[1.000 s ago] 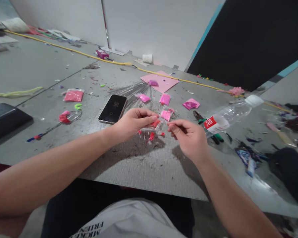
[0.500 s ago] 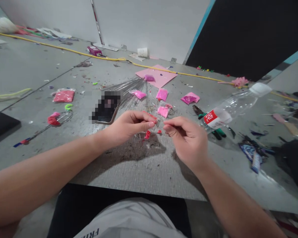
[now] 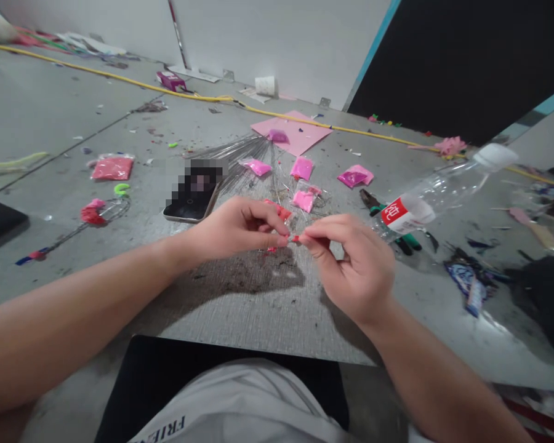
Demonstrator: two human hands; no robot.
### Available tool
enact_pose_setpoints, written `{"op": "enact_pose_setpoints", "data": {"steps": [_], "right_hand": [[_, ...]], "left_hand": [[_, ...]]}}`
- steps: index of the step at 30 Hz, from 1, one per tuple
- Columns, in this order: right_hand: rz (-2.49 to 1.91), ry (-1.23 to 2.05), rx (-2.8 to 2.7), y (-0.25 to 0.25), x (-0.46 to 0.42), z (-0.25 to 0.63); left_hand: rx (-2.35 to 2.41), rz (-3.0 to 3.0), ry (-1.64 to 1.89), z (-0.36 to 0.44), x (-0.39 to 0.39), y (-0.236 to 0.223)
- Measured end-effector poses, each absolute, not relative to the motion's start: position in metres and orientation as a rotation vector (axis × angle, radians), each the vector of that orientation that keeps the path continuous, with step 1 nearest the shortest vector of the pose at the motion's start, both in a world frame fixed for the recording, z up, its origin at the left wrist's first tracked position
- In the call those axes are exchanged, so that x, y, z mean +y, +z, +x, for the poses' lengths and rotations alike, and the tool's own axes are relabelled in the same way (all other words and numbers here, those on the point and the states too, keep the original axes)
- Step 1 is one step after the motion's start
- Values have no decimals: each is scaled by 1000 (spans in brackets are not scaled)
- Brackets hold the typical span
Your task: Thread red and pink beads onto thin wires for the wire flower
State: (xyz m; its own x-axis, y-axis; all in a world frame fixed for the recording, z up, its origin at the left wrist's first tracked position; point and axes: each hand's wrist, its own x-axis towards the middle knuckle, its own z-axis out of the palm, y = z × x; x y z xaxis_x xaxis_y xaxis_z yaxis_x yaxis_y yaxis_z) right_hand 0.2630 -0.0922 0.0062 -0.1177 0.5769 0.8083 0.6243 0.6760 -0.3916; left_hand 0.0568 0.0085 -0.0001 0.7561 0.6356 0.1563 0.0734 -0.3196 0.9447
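Note:
A small red piece of modelling clay point(image 3: 296, 239) shows between the fingertips of both hands, just above the table. My right hand point(image 3: 354, 261) pinches its right end with thumb and forefinger. From the other side, my left hand point(image 3: 240, 229) meets it, thumb and forefinger closed at its left end. Behind the left fingers lies a clear packet with red clay point(image 3: 282, 212), partly hidden. Below the fingertips a red bit point(image 3: 271, 250) rests near the table surface. Past the hands lie pink clay packets point(image 3: 303, 198) and a fan of thin wires point(image 3: 240, 151).
A phone point(image 3: 191, 194) lies beyond my left forearm. A plastic bottle point(image 3: 443, 194) lies over green-handled pliers point(image 3: 409, 241) at right. Farther left are a red clay packet point(image 3: 112, 167) and a wire stem with red clay point(image 3: 93, 212). A yellow cable point(image 3: 133, 81) crosses the back.
My hands have drawn together, and the gap between their fingertips has closed around the small red clay piece. The view has shifted slightly.

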Motion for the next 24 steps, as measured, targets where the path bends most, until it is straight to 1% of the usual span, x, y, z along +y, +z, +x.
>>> {"op": "enact_pose_setpoints", "data": {"steps": [4, 7, 10, 14, 24], "right_hand": [[-988, -65, -1760, 8, -92, 264], [-998, 12, -1811, 7, -90, 263], [-952, 60, -1900, 2, -89, 262], [-936, 37, -1993, -3, -88, 260], [-950, 8, -1988, -4, -88, 261]], "left_hand": [[347, 2316, 407, 56, 9, 1], [339, 2360, 421, 59, 5, 1], [507, 2238, 551, 61, 1, 4], [722, 1844, 606, 61, -3, 8], [743, 1618, 518, 62, -9, 5]]}}
